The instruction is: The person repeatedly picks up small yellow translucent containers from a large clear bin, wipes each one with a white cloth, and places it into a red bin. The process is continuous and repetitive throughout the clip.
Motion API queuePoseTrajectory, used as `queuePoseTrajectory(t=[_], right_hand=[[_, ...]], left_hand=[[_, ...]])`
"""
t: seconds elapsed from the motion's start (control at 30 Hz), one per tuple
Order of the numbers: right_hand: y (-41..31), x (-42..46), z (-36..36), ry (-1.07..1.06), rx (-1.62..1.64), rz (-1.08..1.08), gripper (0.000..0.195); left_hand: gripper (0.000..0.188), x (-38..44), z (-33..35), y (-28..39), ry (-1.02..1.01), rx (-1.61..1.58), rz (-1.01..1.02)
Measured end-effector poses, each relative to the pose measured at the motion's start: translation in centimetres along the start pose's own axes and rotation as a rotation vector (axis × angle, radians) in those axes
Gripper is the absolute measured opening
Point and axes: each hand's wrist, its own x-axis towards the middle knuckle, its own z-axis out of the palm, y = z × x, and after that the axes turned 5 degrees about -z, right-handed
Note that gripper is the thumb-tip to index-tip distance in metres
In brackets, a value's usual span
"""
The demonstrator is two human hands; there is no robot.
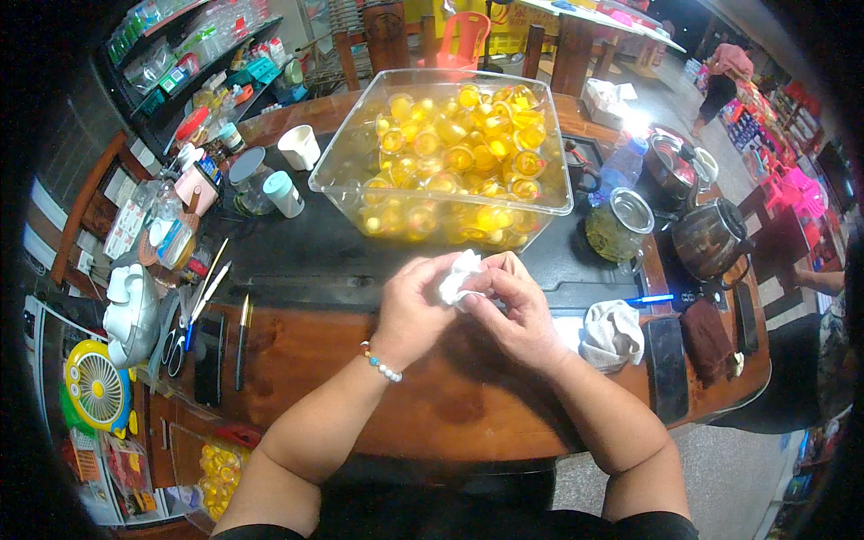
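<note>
Both of my hands meet over the front of the wooden table, gripping one crumpled white tissue (462,275). My left hand (415,297) wears a beaded bracelet and pinches the tissue from the left. From the right, my right hand (516,307) presses it with thumb and bent fingers; whether anything lies inside the tissue is hidden. Just beyond my hands stands a large clear plastic bin (337,162) holding many yellow translucent capsules (459,158). A rumpled white cloth (612,335) lies to the right of my right hand.
On the right stand a glass pitcher (614,233), a dark glass kettle (709,239) and a blue-tinted bottle (621,169). Toward the left are a white cup (299,147), a lidded jar (250,179), a brush (242,344) and scissors (177,351). A person (725,77) is in the background.
</note>
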Motion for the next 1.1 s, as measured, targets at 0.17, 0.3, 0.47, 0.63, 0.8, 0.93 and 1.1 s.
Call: queuePoseTrajectory(t=[0.17,0.3,0.47,0.63,0.8,0.93,1.1], right_hand=[[-0.5,-0.3,0.2,0.057,-0.172,-0.018,0.009],[0.1,-0.3,0.1,0.120,-0.172,-0.013,0.009],[1.0,-0.3,-0.4,0.125,-0.087,0.145,0.013],[2.2,-0.4,-0.8,0.101,0.138,0.316,0.012],[1.3,0.1,-1.6,-0.183,-0.275,0.220,0.018],[3.0,-0.5,-0.4,0.022,0.454,0.625,0.020],[2.4,-0.6,-0.4,-0.077,0.224,0.364,0.009]], left_hand=[[0.045,-0.2,0.0,1.8,0.035,0.176,0.092],[0.042,-0.5,0.1,1.8,-0.019,0.202,0.137],[0.036,-0.6,0.0,1.7,-0.145,0.169,0.122],[0.037,-0.7,0.6,0.6,-0.298,-0.369,-0.130],[0.036,-0.5,0.2,0.3,-0.370,-0.620,-0.176],[0.040,-0.1,0.0,0.3,-0.280,-0.699,-0.205],[0.039,0.4,0.4,-0.3,-0.140,-0.489,-0.153]])
